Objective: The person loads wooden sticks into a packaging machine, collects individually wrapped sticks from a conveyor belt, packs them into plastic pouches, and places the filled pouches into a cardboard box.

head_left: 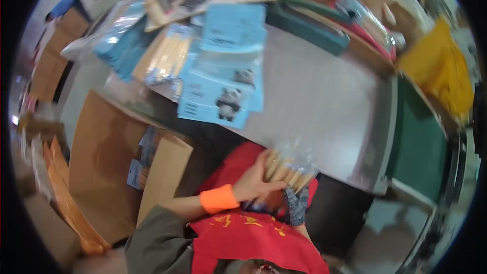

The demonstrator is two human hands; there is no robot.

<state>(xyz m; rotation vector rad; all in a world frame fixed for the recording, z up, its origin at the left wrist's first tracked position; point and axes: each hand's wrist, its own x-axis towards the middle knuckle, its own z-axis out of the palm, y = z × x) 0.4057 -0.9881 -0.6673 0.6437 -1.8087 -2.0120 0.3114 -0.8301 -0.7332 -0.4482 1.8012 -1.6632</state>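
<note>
Close to my body, over the red apron (248,236), I hold a bundle of light wooden sticks in clear plastic (291,171). My left hand (252,178), bare with an orange wristband, is closed around its left side, thumb across the front. My right hand (296,205), in a grey knitted glove, grips the lower right end. Some of its fingers are hidden behind the bundle. Ahead on the table lie flat blue bags printed with a panda (218,89), overlapping one another. Beside them rests a pile of similar stick packs (170,53).
At my left stands an open cardboard box (104,157) with a few packs inside. A grey table (324,96) spreads ahead. Toward its back lies a long green box (309,28). Yellow cloth (439,71) hangs at right, and orange plastic (68,198) lies far left.
</note>
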